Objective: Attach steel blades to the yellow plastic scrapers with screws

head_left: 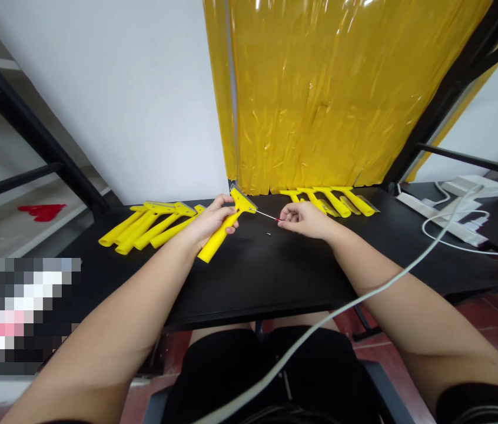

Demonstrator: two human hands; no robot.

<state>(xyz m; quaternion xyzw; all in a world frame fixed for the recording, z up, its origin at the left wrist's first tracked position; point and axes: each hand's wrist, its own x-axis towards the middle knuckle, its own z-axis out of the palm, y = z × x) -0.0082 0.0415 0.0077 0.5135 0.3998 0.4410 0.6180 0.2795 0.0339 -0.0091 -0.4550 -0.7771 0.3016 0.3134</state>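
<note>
My left hand (219, 222) is closed round a yellow scraper (219, 237), its head tilted up and its handle pointing down toward me. My right hand (299, 219) pinches the red handle of a screwdriver (267, 215). The thin metal shaft reaches left, and its tip meets the scraper's head near a screw spot. On the black table (266, 271) below the shaft lies a small metal screw (269, 234). Several yellow scrapers (143, 227) lie side by side left of my left hand. More yellow scrapers (337, 203) rest behind my right hand, some with clear blades showing.
A white power strip (443, 218) with plugs and cables sits at the right. A pale cable (364, 297) crosses in front of my right forearm. Behind the table hang a white panel (143, 88) and a yellow plastic curtain (319, 100). Black frame posts stand at both sides.
</note>
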